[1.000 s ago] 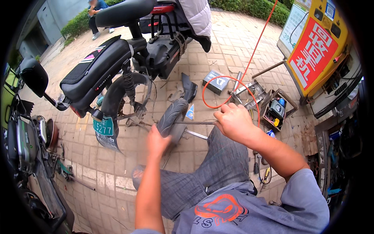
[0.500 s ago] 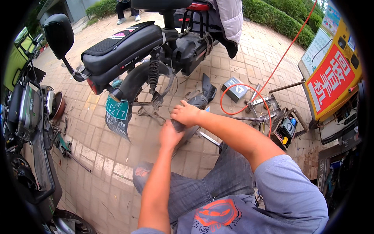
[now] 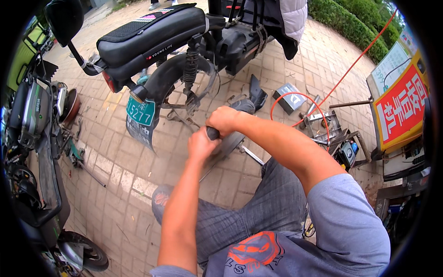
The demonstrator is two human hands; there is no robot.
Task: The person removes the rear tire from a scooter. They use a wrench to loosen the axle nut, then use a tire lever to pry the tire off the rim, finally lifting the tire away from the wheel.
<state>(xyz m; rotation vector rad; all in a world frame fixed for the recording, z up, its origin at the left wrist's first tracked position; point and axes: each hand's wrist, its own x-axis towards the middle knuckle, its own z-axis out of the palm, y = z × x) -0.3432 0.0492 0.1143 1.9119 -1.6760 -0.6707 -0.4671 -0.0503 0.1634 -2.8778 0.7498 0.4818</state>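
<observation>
Tyre (image 3: 243, 106) ahead of the person's legs (image 3: 272, 194), near the scooter (image 3: 196, 60). Left hand (image 3: 201, 144) and right hand (image 3: 223, 121) close together, fingers clamped over it (undersides hidden). Likely risk: uneven pressure could roll the tyre sideways, loosening a grip or pinching fingers.

A grey T-shirt (image 3: 320, 244) tops ripped grey jeans (image 3: 258, 207).

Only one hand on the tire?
No, the left hand and the right hand both grip the tire.
</observation>
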